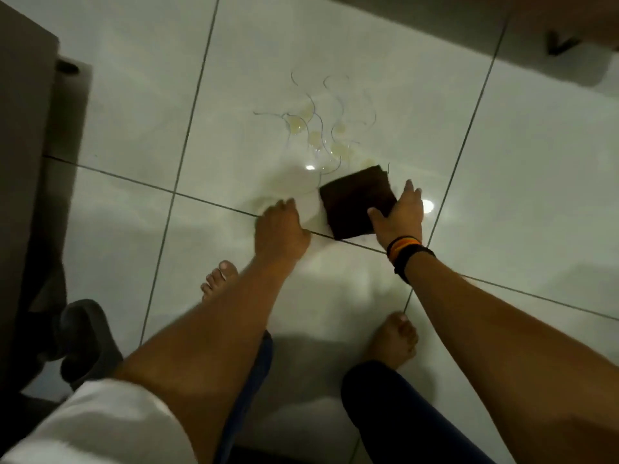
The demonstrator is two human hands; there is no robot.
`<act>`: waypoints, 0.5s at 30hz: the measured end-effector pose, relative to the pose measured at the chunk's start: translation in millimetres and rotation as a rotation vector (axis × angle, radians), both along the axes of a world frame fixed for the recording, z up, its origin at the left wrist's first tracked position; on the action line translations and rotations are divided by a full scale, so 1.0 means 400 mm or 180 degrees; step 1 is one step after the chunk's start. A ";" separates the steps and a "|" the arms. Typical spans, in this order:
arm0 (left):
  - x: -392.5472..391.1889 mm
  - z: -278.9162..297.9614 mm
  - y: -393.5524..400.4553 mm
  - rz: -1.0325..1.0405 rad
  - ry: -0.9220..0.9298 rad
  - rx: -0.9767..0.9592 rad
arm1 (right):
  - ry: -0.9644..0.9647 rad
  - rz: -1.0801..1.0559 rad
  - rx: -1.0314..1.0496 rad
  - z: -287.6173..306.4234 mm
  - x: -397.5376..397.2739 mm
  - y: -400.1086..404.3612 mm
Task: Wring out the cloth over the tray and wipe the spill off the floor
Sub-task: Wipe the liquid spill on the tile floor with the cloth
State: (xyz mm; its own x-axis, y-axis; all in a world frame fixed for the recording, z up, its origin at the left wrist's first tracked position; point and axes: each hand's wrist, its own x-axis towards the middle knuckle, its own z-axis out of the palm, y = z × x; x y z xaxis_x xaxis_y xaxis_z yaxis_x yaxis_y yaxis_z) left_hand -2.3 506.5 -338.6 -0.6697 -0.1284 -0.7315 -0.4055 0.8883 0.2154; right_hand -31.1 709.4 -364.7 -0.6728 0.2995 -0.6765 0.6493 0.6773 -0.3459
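A dark brown folded cloth (353, 202) lies flat on the white floor tiles at the near edge of a yellowish spill (315, 135) with wet streaks and puddles. My right hand (400, 214) rests on the cloth's right side, thumb across its near corner, fingers along its edge. My left hand (279, 229) is pressed on the floor just left of the cloth, fingers curled under, holding nothing. No tray is in view.
My bare feet (219, 279) (395, 339) stand on the tiles near the hands. A dark cabinet or furniture side (23, 162) runs along the left. A grey slipper (85, 339) lies at the lower left. A furniture leg (559, 45) shows at the top right.
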 end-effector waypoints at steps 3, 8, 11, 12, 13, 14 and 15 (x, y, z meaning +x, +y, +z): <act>-0.028 -0.087 -0.120 -0.0602 0.0069 -0.0415 | 0.0215 0.0309 0.0125 -0.076 0.044 -0.057; -0.113 -0.240 -0.274 -0.0757 -0.0122 -0.0599 | 0.0053 0.0318 0.0675 -0.239 0.015 -0.129; -0.133 -0.314 -0.309 -0.0791 -0.0230 -0.0388 | 0.0527 0.0684 0.1157 -0.313 -0.053 -0.196; -0.130 -0.331 -0.313 -0.0788 -0.0187 -0.0356 | 0.0721 0.0960 0.1187 -0.331 -0.073 -0.225; -0.127 -0.341 -0.317 -0.0769 -0.0140 -0.0316 | 0.0899 0.1312 0.1181 -0.345 -0.085 -0.256; -0.126 -0.345 -0.319 -0.0759 -0.0129 -0.0248 | 0.1057 0.1708 0.1131 -0.353 -0.083 -0.280; -0.125 -0.343 -0.320 -0.0767 -0.0155 -0.0173 | 0.1190 0.2123 0.1031 -0.355 -0.061 -0.291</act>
State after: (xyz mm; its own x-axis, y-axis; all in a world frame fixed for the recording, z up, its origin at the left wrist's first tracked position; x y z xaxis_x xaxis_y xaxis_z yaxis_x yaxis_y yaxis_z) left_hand -52.2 378.6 -475.7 -0.6499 -0.0092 -0.7600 -0.1894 0.9703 0.1502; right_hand -55.4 592.9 -506.8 -0.9414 -0.1004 -0.3220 -0.0430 0.9826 -0.1809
